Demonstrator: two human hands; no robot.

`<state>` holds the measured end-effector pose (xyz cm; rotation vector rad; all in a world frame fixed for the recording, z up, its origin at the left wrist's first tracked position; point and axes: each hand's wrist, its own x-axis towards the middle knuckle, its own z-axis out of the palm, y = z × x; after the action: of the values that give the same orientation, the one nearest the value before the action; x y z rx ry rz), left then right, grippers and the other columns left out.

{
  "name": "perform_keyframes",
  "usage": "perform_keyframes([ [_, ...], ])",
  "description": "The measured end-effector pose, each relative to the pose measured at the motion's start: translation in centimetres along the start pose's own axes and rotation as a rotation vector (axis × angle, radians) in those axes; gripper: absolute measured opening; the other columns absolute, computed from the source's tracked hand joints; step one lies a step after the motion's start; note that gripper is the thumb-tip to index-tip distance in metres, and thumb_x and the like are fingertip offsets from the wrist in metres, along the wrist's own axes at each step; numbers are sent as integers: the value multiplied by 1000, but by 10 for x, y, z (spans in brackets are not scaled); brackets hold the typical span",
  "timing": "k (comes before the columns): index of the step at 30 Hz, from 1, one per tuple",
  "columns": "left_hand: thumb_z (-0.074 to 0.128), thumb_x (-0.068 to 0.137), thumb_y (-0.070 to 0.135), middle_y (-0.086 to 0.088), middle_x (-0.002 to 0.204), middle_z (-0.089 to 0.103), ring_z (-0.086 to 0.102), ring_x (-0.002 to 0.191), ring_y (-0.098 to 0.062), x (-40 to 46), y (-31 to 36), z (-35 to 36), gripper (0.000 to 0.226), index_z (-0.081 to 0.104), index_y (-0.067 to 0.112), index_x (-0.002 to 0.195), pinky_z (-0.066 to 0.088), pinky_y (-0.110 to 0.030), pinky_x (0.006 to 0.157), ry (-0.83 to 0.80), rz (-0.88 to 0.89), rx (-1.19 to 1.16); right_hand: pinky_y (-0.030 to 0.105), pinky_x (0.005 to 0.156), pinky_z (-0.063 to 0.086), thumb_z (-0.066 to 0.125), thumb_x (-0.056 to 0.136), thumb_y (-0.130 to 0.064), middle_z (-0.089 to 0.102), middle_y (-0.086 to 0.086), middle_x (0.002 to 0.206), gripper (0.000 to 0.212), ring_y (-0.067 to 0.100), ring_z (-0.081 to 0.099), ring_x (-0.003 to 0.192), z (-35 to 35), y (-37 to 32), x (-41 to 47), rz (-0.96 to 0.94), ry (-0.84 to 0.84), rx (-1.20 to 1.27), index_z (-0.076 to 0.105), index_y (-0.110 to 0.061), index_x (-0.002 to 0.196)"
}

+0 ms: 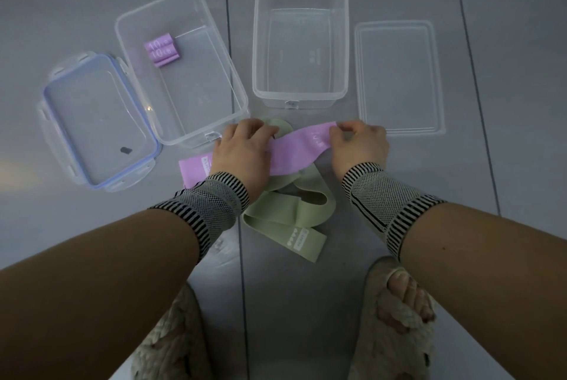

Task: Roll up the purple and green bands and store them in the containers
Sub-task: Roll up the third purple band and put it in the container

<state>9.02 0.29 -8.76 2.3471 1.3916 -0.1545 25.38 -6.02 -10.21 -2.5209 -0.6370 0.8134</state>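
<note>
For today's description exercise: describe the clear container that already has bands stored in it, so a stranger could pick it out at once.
Two open clear tubs stand on the grey floor, beyond the person's hands. Take the left container, tilted, beside the blue-rimmed lid. Only it holds rolled purple bands; the right container is empty.
</note>
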Motion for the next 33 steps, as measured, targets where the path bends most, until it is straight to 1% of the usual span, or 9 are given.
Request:
perform_keyframes([
  [2, 49, 90, 22, 1, 147, 32, 26, 134, -26, -5, -4, -1, 50, 42, 32, 138, 25, -42, 110, -11, -11, -7, 39, 105, 31, 45, 94, -43, 28, 8, 149, 50, 29, 30, 133, -4, -5, -7, -77, -30, -78, 41, -21, 139],
  [4, 51, 88, 22, 2, 150, 29, 23, 136, -25, -12, -12, -3, 54, 39, 33, 140, 24, -43, 110, -7, -8, -5, 40, 113, 22, 44, 94, -43, 15, 6, 156, 61, 27, 17, 142, -1, -8, -18, -264, -108, -165, 25, -20, 147],
  [7, 55, 88, 22, 0, 150, 30, 26, 136, -27, -28, -30, -8, 58, 36, 29, 142, 26, -45, 107, 8, -24, 16, 41, 118, 14, 45, 94, -44, 12, 5, 158, 67, 26, 10, 145, 13, -12, -37, -528, -236, -296, 18, -20, 150],
  [10, 54, 89, 25, -3, 145, 37, 31, 131, -29, -45, -54, -11, 55, 38, 26, 141, 29, -46, 105, 20, -77, 32, 41, 118, 14, 46, 93, -45, 12, 2, 159, 68, 26, 12, 145, 28, -18, -56, -664, -317, -355, 16, -21, 150],
  [14, 50, 93, 30, -6, 138, 41, 37, 125, -30, -57, -81, -16, 48, 41, 27, 139, 33, -45, 104, 40, -272, -29, 41, 118, 15, 44, 93, -48, 10, 1, 159, 67, 23, 13, 145, 42, -29, -68, -702, -399, -353, 15, -26, 150],
  [19, 55, 91, 31, -4, 136, 37, 58, 106, -27, -55, -95, -15, 52, 36, 31, 140, 46, -39, 97, -5, -476, -350, 40, 116, 16, 44, 92, -51, 11, 2, 158, 68, 23, 13, 144, 51, -41, -70, -696, -400, -401, 17, -26, 150],
  [25, 58, 88, 15, -9, 124, 49, 59, 100, -29, -54, -91, -19, 55, 41, 26, 138, 44, -36, 97, 32, -376, -409, 41, 116, 15, 44, 92, -54, 10, 1, 159, 69, 24, 12, 145, 57, -42, -71, -676, -386, -435, 17, -28, 150],
  [29, 59, 87, 15, -3, 113, 53, 59, 89, -19, -57, -88, -29, 49, 46, 24, 134, 46, -30, 86, 129, -297, -410, 43, 116, 13, 45, 90, -55, 11, 2, 159, 69, 24, 9, 146, 55, -44, -73, -706, -357, -423, 20, -28, 149],
  [33, 60, 88, 16, 4, 90, 57, 58, 83, -15, -57, -78, -51, 44, 49, 24, 129, 44, -25, 79, 184, -255, -444, 44, 117, 14, 49, 89, -53, 13, 2, 158, 68, 24, 10, 145, 45, -53, -77, -774, -356, -393, 23, -29, 148],
])
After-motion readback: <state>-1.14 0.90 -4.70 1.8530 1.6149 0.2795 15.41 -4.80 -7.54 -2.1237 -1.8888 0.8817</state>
